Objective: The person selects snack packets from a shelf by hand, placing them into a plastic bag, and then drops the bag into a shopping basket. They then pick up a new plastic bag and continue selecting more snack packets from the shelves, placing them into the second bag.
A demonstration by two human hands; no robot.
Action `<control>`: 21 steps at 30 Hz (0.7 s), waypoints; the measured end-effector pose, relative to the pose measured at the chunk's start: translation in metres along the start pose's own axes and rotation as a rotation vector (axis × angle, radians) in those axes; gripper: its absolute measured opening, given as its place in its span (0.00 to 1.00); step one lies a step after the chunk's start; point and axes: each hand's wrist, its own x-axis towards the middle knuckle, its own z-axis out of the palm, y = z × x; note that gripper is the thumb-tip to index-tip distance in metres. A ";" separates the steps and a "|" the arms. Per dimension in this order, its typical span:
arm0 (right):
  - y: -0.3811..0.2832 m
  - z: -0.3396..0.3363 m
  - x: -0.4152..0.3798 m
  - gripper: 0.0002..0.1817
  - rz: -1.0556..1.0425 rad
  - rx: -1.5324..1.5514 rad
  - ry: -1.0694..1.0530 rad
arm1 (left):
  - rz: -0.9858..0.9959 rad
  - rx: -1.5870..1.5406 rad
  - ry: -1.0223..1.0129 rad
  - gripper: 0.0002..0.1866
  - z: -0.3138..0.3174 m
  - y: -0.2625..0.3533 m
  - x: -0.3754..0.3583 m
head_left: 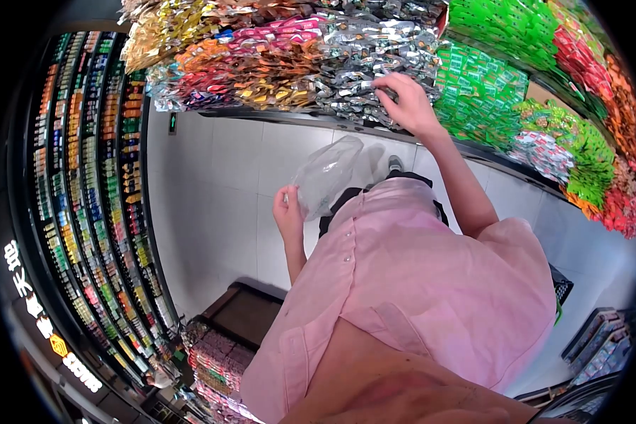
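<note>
1. Right hand [406, 102] at 12 o'clock, arm stretched up to the bin [275, 114] edge, fingers curled down onto the silver packets [374, 49]; touching them, but can't tell if one is actually pinched.
2. Left hand [287, 212] just left of centre, fingers closed around the neck of a clear bag [326, 173].
3. Bag stands up from the left hand toward 1 o'clock, crumpled, mouth toward the bin; contents can't be made out.
4. Silver packets piled in the bin's middle section; orange and pink packets [254, 60] at their 9 o'clock, green packets [484, 78] at their 3 o'clock.
5. Red packets [618, 205] at far 3 o'clock, past the green ones.
6. Pink shirt [417, 290] fills lower centre, white tiled floor [212, 205] under the hands.
7. Shelves [92, 198] of small bottles along 9 o'clock, well apart from both hands.
8. Dark basket [237, 314] at 7 o'clock on the floor, stacked boxes [215, 360] just below it.
</note>
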 end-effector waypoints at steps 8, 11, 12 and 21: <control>0.022 0.052 0.086 0.13 -0.249 -0.222 0.168 | 0.010 0.005 0.065 0.13 0.006 0.002 0.001; 0.027 0.070 0.108 0.13 -0.169 -0.383 0.055 | -0.004 -0.033 0.030 0.13 -0.004 0.002 0.012; 0.025 0.075 0.111 0.14 -0.102 -0.434 -0.013 | -0.017 -0.047 0.016 0.13 -0.009 0.000 0.016; -0.001 0.072 0.129 0.08 0.000 -0.414 0.062 | 0.075 -0.050 -0.076 0.14 -0.061 -0.004 0.074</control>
